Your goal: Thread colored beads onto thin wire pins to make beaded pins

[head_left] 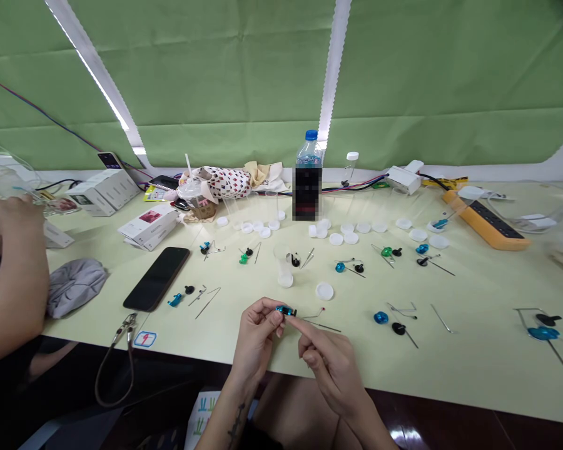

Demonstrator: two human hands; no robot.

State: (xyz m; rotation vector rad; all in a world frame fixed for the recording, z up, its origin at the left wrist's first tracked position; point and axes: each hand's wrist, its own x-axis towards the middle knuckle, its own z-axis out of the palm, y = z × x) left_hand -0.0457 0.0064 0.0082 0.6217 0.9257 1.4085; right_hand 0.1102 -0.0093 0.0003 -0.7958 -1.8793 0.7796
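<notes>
My left hand (259, 331) pinches a small blue metallic part with a black end (285, 310) between thumb and fingers, just above the table's front edge. My right hand (327, 361) points its index finger at the black end and appears to touch it; the thumb stands apart and the other fingers are curled. Behind my right fingertips lies a thin bent wire (323, 326) with a small red tip. A clear plastic tube (284, 269) stands upright beyond my hands, with a white round cap (324, 291) flat beside it.
Sets of blue or green parts (381, 317), black discs (398, 328) and bent wires lie across the table. Several white caps (350, 238) sit farther back near a bottle (308, 156). At left are a phone (157, 278) and another person's arm (19, 269); an orange power strip (490, 222) lies right.
</notes>
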